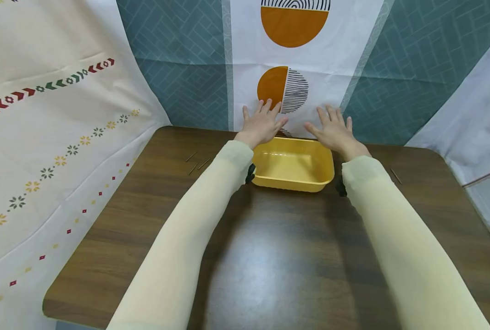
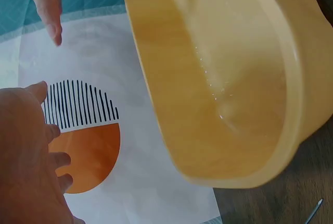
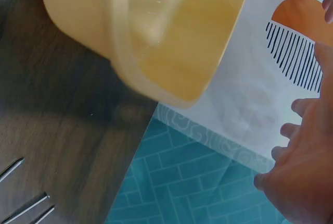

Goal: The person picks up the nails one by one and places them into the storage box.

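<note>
Hanging behind everything, a teal cloth (image 1: 179, 68) with a brick-like pattern spreads to both sides of a white panel (image 1: 348, 46), which bears orange-and-striped circles (image 1: 294, 30). On my left drops a cream cloth (image 1: 42, 151) with rows of small flowers and red and green arrowheads; on the right falls a white cloth (image 1: 472, 119).

Below them stretches the tabletop (image 1: 286, 224), dark wood grain with rounded corners and a pale glare near its middle. Two pale sleeves cross it from the near side, the left sleeve (image 1: 191, 215) and the right sleeve (image 1: 398, 229), each with something dark at its cuff.

Between the cuffs sits the yellow tray (image 1: 286, 183), upright near the tabletop's far edge, its long side facing me and its glossy inside catching the light. The left hand (image 1: 261, 124) is raised past the tray's far left corner, fingers spread apart and grasping nothing. The right hand (image 1: 335, 132) mirrors it past the far right corner, its fingers apart too. Both look clear of the tray's rim; whether any fingertip meets the panel, I cannot tell.

Smallest are the thin nails: three (image 1: 193, 168) lie close together left of the tray, and to its right more (image 3: 26, 208) lie near one another, partly cut off in the right wrist view.
</note>
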Tool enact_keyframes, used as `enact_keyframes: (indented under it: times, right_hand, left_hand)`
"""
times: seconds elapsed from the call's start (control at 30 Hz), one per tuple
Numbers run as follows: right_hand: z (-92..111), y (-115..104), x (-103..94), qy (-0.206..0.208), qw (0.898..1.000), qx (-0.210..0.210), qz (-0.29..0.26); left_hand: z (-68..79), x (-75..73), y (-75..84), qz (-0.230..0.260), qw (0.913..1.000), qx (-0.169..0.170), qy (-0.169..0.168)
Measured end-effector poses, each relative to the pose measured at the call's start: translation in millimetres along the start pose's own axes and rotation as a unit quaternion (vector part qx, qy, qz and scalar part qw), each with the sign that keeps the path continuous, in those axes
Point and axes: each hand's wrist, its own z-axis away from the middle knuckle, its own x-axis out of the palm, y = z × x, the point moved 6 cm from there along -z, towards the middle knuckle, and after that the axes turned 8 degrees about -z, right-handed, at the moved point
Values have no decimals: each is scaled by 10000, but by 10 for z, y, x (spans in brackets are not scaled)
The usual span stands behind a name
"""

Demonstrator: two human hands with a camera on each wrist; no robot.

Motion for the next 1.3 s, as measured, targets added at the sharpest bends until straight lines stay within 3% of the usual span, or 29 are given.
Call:
enact_keyframes:
  times: [0.37, 0.53, 0.77, 0.93, 1.1, 1.3]
  right_hand:
    - [68, 152, -51, 22, 10000, 64, 46]
    - [114, 181, -71, -3, 9999, -94, -72]
    - [171, 201, -90, -42, 9990, -367, -251]
    - [218, 257, -96, -171, 9975, -493, -485]
    - [263, 317, -133, -153, 9968, -560, -558]
    - [317, 362, -154, -152, 9957, -684, -608]
  left_hand:
    - [32, 30, -37, -40, 9998, 206, -44]
    - [87, 52, -16, -230, 9988, 401, 136]
    - [244, 106, -70, 248, 9970, 620, 385]
    - [346, 192, -161, 451, 9971, 544, 278]
    - [423, 241, -226, 1101, 9926, 467, 224]
    - [534, 284, -282, 2563, 9661, 248, 193]
